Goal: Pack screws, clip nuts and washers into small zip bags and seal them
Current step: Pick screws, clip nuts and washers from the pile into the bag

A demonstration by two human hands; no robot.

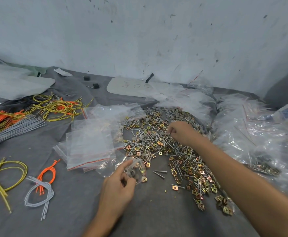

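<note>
Nearest me, my left hand (pixel 117 185) holds the small zip bag (pixel 136 170) just above the grey cloth (pixel 71 211), fingers curled round its mouth, with a few washers and clip nuts inside. The film looks thin and slippery, so I'd keep hold at the rim. Further right lies the mixed pile (pixel 156 142) of loose, light hardware. My right hand (pixel 182 132) rests on it, fingers pinched on a small piece (pixel 169 133); which kind, I cannot tell.

Silver screws (pixel 156 144), gold clip nuts (pixel 197 171) and grey washers (pixel 172 114) are lying heaped together; a clear zip bag (pixel 137 170) beside them is holding a few washers.
</note>
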